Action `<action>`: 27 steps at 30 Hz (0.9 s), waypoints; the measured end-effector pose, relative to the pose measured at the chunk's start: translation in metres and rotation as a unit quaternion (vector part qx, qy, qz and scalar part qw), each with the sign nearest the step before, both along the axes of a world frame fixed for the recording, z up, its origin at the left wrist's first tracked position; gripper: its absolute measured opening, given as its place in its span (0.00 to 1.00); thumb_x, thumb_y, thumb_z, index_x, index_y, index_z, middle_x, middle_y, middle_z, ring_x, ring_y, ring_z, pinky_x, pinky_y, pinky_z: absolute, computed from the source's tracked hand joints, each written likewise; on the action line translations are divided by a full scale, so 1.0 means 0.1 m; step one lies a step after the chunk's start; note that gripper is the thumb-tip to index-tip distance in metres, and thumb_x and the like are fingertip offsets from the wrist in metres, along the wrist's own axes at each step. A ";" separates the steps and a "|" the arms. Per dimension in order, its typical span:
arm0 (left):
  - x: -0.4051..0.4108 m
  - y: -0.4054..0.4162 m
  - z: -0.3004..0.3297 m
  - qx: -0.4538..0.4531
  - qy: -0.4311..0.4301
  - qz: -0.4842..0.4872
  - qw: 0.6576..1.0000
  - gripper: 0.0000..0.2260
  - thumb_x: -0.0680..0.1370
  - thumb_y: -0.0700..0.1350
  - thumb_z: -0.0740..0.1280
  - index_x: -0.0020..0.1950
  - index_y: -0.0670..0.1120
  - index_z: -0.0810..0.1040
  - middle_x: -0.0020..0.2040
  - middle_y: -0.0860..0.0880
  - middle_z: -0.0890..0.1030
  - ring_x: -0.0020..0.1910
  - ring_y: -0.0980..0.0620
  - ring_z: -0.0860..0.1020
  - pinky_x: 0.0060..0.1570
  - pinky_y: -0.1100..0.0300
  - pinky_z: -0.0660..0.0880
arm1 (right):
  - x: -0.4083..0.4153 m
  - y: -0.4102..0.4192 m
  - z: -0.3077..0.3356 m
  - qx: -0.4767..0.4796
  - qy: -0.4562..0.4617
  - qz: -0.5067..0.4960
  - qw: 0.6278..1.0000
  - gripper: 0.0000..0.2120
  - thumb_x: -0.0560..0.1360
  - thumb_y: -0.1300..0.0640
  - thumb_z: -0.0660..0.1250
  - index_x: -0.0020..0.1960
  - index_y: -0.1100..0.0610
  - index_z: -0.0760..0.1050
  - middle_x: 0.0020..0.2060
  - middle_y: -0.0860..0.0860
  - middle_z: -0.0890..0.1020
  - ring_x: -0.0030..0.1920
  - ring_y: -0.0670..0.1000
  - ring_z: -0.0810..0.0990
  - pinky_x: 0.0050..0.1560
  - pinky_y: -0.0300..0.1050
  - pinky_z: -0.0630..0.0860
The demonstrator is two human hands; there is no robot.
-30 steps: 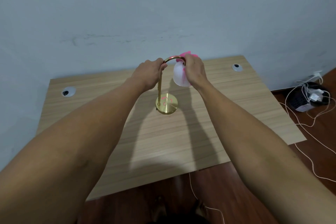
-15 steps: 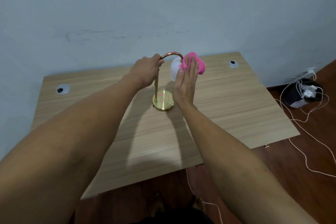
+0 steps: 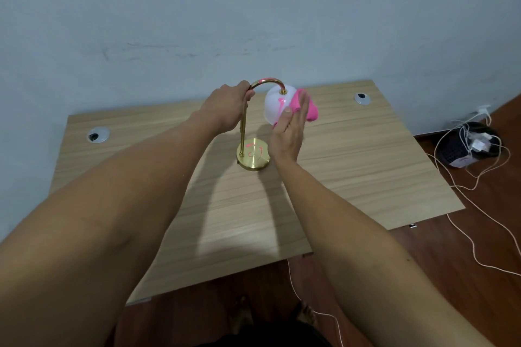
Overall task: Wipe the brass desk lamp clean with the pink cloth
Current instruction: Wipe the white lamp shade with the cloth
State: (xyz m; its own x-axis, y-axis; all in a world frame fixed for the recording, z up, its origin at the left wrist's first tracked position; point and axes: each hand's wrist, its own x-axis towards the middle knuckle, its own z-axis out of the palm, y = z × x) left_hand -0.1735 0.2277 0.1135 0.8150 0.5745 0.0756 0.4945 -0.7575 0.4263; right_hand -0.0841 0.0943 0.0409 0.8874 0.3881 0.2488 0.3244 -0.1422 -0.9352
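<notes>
The brass desk lamp (image 3: 242, 132) stands upright on the wooden desk (image 3: 352, 166), with a round base bearing pink marks, a curved neck and a white globe shade (image 3: 275, 105) that carries a pink streak. My left hand (image 3: 225, 107) is wrapped around the top of the stem, just below the bend. My right hand (image 3: 290, 129) presses the pink cloth (image 3: 306, 107) with a flat palm against the right side of the shade. Part of the cloth is hidden behind my fingers.
Two round cable grommets (image 3: 97, 134) (image 3: 361, 98) sit near the desk's back corners. A pale wall rises right behind the desk. On the wooden floor at right lie a dark bundle (image 3: 468, 146) with chargers and white cables trailing toward me.
My right hand came off the top of the shade, opened flat, and slid the pink cloth down to the shade's right side. My left hand kept its grip on the stem.
</notes>
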 end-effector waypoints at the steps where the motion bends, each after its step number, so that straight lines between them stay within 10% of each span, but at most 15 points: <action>1: 0.00 0.00 0.00 0.000 0.001 0.001 1.000 0.18 0.85 0.57 0.47 0.55 0.48 0.71 0.47 0.42 0.81 0.43 0.39 0.78 0.47 0.40 0.77 | 0.00 0.00 -0.02 0.006 0.043 -0.016 0.999 0.27 0.88 0.50 0.48 0.85 0.53 0.54 0.85 0.50 0.57 0.83 0.54 0.58 0.79 0.59 0.64; 4: 0.00 -0.01 0.02 0.001 0.007 0.002 1.000 0.18 0.84 0.58 0.47 0.55 0.48 0.70 0.47 0.42 0.81 0.43 0.39 0.78 0.46 0.40 0.78 | -0.02 0.01 0.06 -0.004 0.112 -0.051 0.992 0.28 0.86 0.48 0.47 0.85 0.55 0.56 0.84 0.51 0.60 0.82 0.55 0.61 0.78 0.56 0.65; 9: -0.02 -0.02 0.03 0.006 0.002 0.000 1.000 0.18 0.85 0.57 0.47 0.56 0.47 0.71 0.47 0.41 0.81 0.43 0.39 0.78 0.46 0.40 0.77 | -0.08 0.03 0.07 -0.017 -0.062 0.003 0.998 0.27 0.87 0.53 0.49 0.85 0.61 0.54 0.85 0.57 0.54 0.85 0.55 0.49 0.85 0.54 0.45; 16: -0.02 -0.02 0.03 0.001 0.001 -0.002 1.000 0.18 0.85 0.58 0.47 0.54 0.48 0.70 0.47 0.42 0.81 0.43 0.40 0.79 0.46 0.41 0.78 | -0.12 -0.03 -0.14 -0.012 0.067 -0.046 0.997 0.34 0.84 0.43 0.45 0.85 0.58 0.52 0.85 0.55 0.57 0.83 0.58 0.59 0.80 0.62 0.62; 22: -0.02 -0.02 0.04 0.002 0.004 -0.004 1.000 0.18 0.84 0.59 0.46 0.53 0.50 0.70 0.46 0.43 0.81 0.42 0.41 0.79 0.45 0.41 0.78 | -0.11 0.03 -0.04 -0.058 -0.170 0.010 0.984 0.28 0.86 0.55 0.50 0.84 0.62 0.52 0.85 0.58 0.54 0.85 0.59 0.48 0.85 0.60 0.46; 27: -0.03 -0.03 0.04 -0.005 -0.001 0.003 1.000 0.18 0.84 0.59 0.47 0.53 0.49 0.70 0.47 0.42 0.81 0.43 0.40 0.78 0.46 0.42 0.78 | -0.27 -0.11 -0.20 -0.058 -0.141 0.001 0.988 0.30 0.85 0.53 0.47 0.84 0.64 0.51 0.85 0.60 0.53 0.85 0.59 0.49 0.85 0.54 0.46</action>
